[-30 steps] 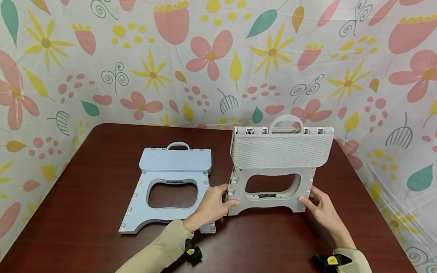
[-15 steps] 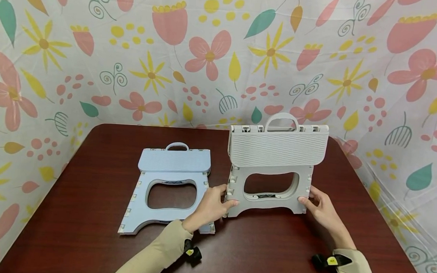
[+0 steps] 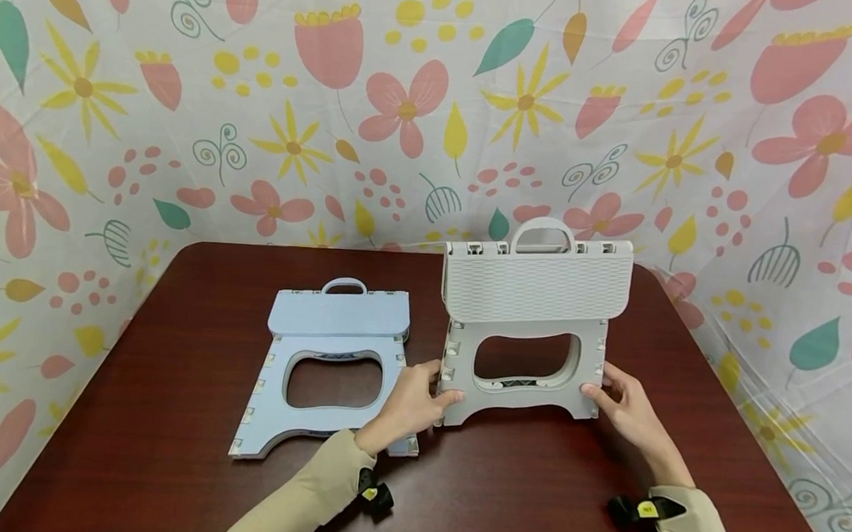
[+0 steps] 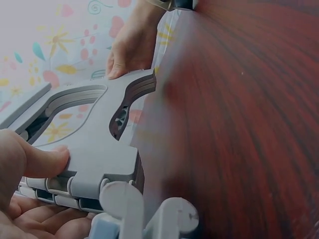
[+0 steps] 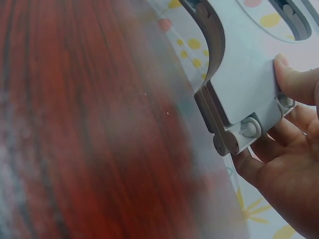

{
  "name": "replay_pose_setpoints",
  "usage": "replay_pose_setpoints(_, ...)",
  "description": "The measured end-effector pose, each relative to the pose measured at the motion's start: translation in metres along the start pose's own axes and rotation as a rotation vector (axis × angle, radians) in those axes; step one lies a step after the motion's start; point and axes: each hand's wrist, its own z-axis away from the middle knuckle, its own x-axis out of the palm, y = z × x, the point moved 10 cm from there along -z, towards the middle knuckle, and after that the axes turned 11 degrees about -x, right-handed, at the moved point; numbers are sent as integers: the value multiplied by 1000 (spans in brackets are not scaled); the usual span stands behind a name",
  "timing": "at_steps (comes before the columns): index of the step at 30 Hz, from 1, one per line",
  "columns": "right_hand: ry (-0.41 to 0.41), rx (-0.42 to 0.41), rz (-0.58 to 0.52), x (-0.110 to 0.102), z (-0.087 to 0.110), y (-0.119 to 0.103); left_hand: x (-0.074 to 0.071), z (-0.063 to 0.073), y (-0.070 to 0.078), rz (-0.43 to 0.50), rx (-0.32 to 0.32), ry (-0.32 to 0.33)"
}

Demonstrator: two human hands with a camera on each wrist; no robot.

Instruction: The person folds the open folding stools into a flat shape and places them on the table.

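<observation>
A grey folding step stool, folded flat, is held nearly upright over the right half of the table, its carrying handle at the top. My left hand grips the lower left edge, thumb across the front face. At the lower right edge, my right hand pinches the leg with the thumb in front; in the right wrist view the fingers curl behind it. The left wrist view shows the grey leg panel between thumb and fingers. A light blue folding stool, also folded, lies to the left, partly behind my left hand.
The dark red wooden table fills the lower view, with its far edge just behind the stools. A floral curtain hangs behind and at both sides. Each wrist carries a black strap-mounted camera.
The grey stool has shifted slightly left and its lower edge a little nearer, still in both hands. The blue stool stays where it was; the view drifted slightly.
</observation>
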Motion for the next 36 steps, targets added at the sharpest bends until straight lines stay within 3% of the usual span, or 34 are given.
replay_pose_setpoints(13,-3,23,3,0,2,0,-2,1,-1,49,-15,16)
replay_pose_setpoints(29,-22,31,-24,2,4,1,-1,0,-2,30,-14,16)
replay_pose_setpoints(36,-33,41,-15,2,5,3,0,1,-2,17,-43,13)
